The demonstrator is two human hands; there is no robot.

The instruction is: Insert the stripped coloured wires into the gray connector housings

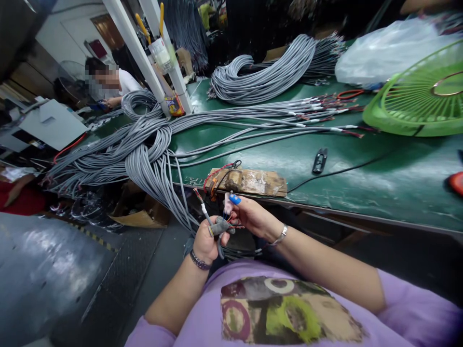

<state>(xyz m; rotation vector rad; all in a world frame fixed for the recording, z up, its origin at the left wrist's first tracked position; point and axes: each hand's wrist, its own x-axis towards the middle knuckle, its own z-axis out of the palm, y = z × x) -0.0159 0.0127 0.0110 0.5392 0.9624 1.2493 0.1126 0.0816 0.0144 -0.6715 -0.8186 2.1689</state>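
My left hand [209,240] is closed round the end of a grey cable [202,208], with taped fingertips pinching it near the stripped end. Thin red and white inner wires stick out above the fist. My right hand [249,214] sits just to the right, fingers pinched on those fine wires [231,222]; one fingertip wears blue tape and another a pale cover. Both hands hover below the front edge of the green table [379,183]. The grey cable runs up and left into a large bundle [152,159] that hangs over the table edge.
A worn wooden block with red wires [249,180] lies at the table edge above my hands. Black snips [320,160], a green fan [419,96], a plastic bag [387,48] and more grey cable coils [260,77] lie beyond. Another person [108,84] sits at far left.
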